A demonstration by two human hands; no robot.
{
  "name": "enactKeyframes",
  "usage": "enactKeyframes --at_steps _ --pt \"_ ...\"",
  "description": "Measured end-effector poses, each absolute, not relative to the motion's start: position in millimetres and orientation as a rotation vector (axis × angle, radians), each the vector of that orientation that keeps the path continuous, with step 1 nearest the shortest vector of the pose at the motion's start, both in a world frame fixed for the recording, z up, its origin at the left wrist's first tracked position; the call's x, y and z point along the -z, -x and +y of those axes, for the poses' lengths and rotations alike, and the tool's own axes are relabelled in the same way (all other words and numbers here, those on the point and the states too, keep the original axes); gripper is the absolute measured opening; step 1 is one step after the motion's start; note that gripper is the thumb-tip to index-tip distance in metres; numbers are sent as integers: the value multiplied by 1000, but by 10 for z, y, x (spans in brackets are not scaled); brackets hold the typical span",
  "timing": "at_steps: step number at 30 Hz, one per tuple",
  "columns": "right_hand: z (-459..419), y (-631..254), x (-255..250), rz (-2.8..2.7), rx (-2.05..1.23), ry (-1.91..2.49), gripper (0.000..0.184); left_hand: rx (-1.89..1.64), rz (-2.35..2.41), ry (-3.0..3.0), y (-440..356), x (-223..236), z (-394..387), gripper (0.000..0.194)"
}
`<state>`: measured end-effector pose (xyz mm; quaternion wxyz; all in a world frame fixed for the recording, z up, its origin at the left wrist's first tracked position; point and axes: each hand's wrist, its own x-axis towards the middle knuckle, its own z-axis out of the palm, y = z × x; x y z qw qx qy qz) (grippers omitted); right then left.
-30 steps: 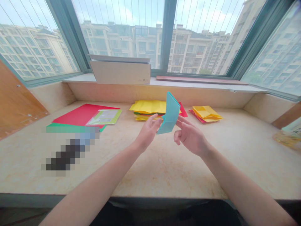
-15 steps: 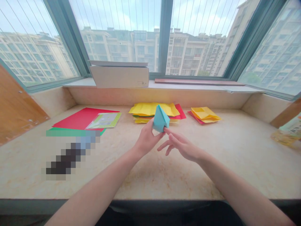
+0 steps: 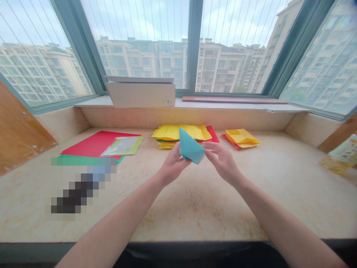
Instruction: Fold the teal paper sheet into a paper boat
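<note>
A folded piece of light blue paper (image 3: 191, 147) is held up above the table, tilted, with one point upward and another toward the right. My left hand (image 3: 170, 166) grips its lower left side, thumb underneath and fingers partly hidden behind the paper. At the right corner, the thumb and forefinger of my right hand (image 3: 224, 160) close on the paper's edge. Behind it lies a stack of yellow folded paper (image 3: 164, 132), with red and green sheets showing.
Red sheets (image 3: 86, 143) and a clear-wrapped paper pack (image 3: 126, 145) lie at the left, near a pixelated dark object (image 3: 75, 193). Folded yellow paper (image 3: 241, 137) sits right of centre. A white box (image 3: 141, 95) stands on the sill; a plastic bag (image 3: 341, 158) is far right.
The blue paper has come lower and to the left, and has been turned between my hands. My right hand's fingers have shifted from underneath it to its right corner.
</note>
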<state>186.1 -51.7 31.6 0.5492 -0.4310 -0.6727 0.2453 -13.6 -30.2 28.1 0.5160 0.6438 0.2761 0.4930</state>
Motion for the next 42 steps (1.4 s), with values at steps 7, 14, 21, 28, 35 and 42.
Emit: enactKeyframes --at_steps 7,14,21,28,35,42 --pt "-626 -1797 -341 -1730 -391 914 18 -1344 758 -1840 249 -144 -131 46" --pt "-527 -1895 -299 -1949 -62 949 21 -1160 740 -1901 199 -120 -285 35" --pt "-532 -1961 -331 -2148 149 956 19 -1147 700 -2159 230 -99 -273 30" --pt "-546 -1984 -357 -2159 206 787 2 -1115 834 -2022 152 -183 -366 30" --pt "-563 -1983 -382 -2187 195 725 10 -1136 933 -1959 159 -137 -332 29" --pt "-506 -2006 -360 -2179 181 810 11 -1128 907 -2012 122 -57 -224 51"
